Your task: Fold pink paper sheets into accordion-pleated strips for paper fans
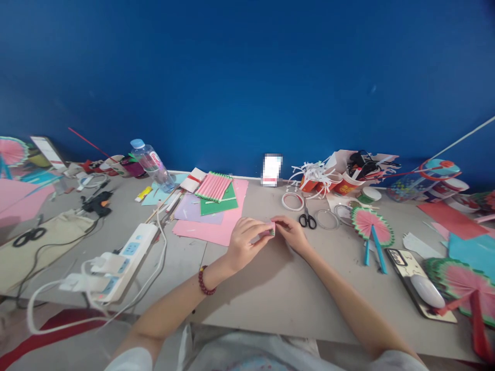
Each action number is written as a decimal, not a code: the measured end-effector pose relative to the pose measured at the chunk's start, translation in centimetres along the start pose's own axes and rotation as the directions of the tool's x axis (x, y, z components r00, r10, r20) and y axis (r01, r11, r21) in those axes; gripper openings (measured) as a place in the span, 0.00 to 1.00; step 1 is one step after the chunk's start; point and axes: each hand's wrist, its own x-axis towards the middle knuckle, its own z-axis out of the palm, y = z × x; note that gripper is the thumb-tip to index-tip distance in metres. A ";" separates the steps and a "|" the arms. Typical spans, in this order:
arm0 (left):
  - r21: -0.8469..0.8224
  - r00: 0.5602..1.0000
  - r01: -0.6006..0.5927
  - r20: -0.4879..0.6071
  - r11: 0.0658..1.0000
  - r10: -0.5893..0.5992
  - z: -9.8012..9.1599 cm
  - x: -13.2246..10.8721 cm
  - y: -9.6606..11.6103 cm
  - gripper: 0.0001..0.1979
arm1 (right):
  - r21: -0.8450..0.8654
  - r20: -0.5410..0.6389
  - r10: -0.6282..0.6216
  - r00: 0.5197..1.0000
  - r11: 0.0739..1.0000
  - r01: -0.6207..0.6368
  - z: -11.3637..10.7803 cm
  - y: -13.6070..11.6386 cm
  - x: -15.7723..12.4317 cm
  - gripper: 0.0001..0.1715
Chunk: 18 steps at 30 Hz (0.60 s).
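A small piece of folded pink paper with a green edge (273,231) is held up over the middle of the table. My left hand (246,244) pinches it between thumb and fingers from the left. From the other side my right hand (293,234) has its fingertips closed on the paper's right edge; they partly hide it. Behind my left hand lie pink sheets (240,206), a green sheet (218,206) and a pleated pink-and-green paper strip (214,186). Black-handled scissors (308,220) rest just beyond my right hand.
A power strip (133,253) with white cables and a tilted water bottle (154,164) are at left. Tape rolls (293,201), a cup of paper scraps (309,183) and a finished watermelon-coloured paper fan (373,226) stand right. A phone (402,263) with a mouse (427,290) lies front right.
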 end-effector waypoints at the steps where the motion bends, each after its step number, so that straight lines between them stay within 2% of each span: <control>1: -0.001 1.000 0.011 0.005 1.000 -0.011 0.0 0.0 0.0 0.07 | -0.004 -0.001 0.000 1.000 1.000 0.000 0.0 0.0 0.0 0.11; 13: -0.226 0.975 0.222 0.024 0.948 -0.223 0.3 0.1 0.1 0.04 | 0.006 0.022 0.027 0.999 1.000 -0.027 0.4 -0.6 -0.2 0.10; 18: -0.277 0.968 0.250 0.039 0.928 -0.249 0.3 0.0 0.2 0.04 | 0.002 0.027 0.014 1.000 1.000 -0.014 0.4 -0.5 -0.2 0.10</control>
